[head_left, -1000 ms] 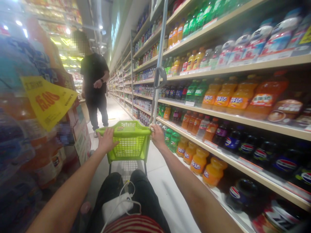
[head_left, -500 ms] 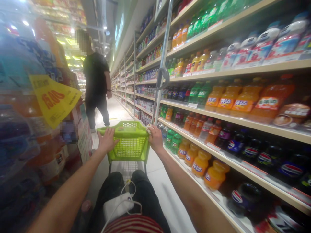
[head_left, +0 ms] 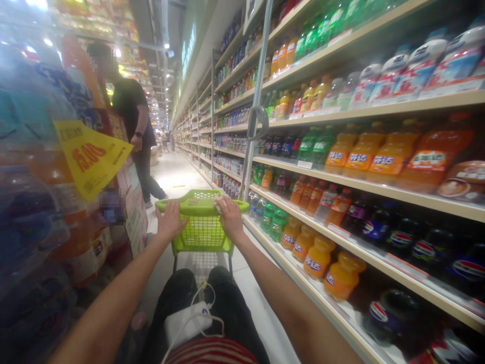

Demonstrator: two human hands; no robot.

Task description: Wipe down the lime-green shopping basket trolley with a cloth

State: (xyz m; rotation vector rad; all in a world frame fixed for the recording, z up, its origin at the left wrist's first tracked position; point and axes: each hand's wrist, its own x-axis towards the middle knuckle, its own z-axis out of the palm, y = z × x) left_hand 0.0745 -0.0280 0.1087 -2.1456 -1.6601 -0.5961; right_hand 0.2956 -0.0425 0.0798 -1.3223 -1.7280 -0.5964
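A lime-green plastic shopping cart basket [head_left: 200,230] stands in front of me in a shop aisle. My left hand [head_left: 169,221] rests on the near left rim of the basket, fingers curled over the edge. My right hand [head_left: 228,216] grips the near right rim, closed, with something small and white under the fingers. Both my forearms stretch forward from the bottom of the view. The basket looks empty apart from a flat label at its far end.
Shelves of soft-drink bottles [head_left: 333,151] run along the right. A stacked drinks display with a yellow price sign [head_left: 91,156] stands on the left. A person in a black shirt [head_left: 134,121] stands ahead on the left. A metal pole [head_left: 253,111] rises beside the cart.
The cart and I have moved forward and a little left. My right hand slid left along the rim. The person in black stepped left, now partly behind the display.
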